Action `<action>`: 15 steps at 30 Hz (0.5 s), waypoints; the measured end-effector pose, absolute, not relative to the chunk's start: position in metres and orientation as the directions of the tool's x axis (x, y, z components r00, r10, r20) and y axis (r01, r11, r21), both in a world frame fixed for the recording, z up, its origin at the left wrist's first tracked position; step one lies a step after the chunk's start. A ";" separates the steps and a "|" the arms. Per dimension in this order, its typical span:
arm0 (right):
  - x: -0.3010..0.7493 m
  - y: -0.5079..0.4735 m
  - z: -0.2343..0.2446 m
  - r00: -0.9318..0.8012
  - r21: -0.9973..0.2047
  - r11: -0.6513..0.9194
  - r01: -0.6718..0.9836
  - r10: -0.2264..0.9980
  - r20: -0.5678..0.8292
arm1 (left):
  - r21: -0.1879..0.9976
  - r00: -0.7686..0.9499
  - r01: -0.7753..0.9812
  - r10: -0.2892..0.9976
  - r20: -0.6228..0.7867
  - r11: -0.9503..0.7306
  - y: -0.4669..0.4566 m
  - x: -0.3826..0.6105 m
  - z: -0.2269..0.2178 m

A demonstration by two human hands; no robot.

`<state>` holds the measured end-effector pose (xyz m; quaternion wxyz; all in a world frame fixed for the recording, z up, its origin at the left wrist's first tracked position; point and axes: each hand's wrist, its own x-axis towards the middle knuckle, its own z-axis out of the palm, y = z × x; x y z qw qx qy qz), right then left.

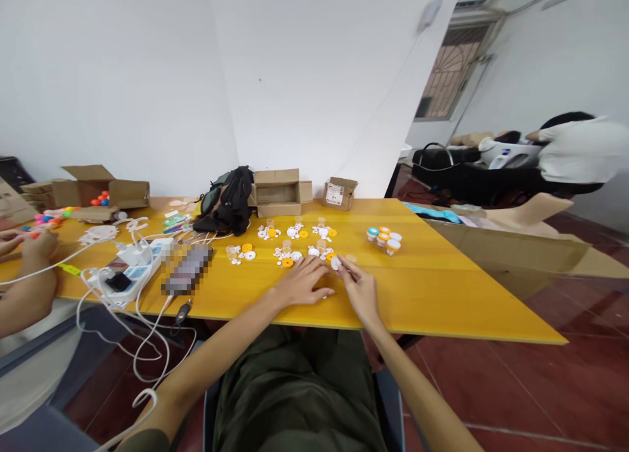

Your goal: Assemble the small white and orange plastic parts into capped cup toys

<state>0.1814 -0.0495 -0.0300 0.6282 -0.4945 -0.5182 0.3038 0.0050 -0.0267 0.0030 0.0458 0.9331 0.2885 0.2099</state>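
My right hand (361,288) pinches a small round white disc (336,263) between thumb and fingers, just above the table. To its left, my left hand (303,282) rests low over the tabletop with its fingers spread, holding nothing that I can see. Beyond the fingertips lie an orange ring-like piece (287,263), a white round piece (297,256) and a clear cup (321,245). Similar groups of clear cups, orange and white discs and small white parts sit farther back, such as the orange disc (333,232). A pale clear disc (350,259) lies beside my right hand.
Several capped cups (382,236) stand together at the right of the yellow table (442,295). Left are a phone (189,268), a power strip (142,268) with loose cables and another person's hands (42,242). A black bag (228,203) and cardboard boxes (278,208) line the wall.
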 end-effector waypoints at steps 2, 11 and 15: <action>0.182 -0.049 -0.031 0.286 -0.936 0.334 0.114 0.891 0.353 | 0.199 0.746 0.521 0.556 0.366 -0.830 -0.023 0.011 0.002; 0.185 -0.047 -0.035 0.288 -0.944 0.328 0.035 0.901 0.324 | 0.385 0.641 0.480 0.615 0.459 -0.788 -0.018 0.017 0.001; 0.185 -0.048 -0.032 0.208 -0.957 0.290 -0.026 0.937 0.279 | 0.522 0.546 0.432 0.674 0.497 -0.736 -0.017 0.014 -0.001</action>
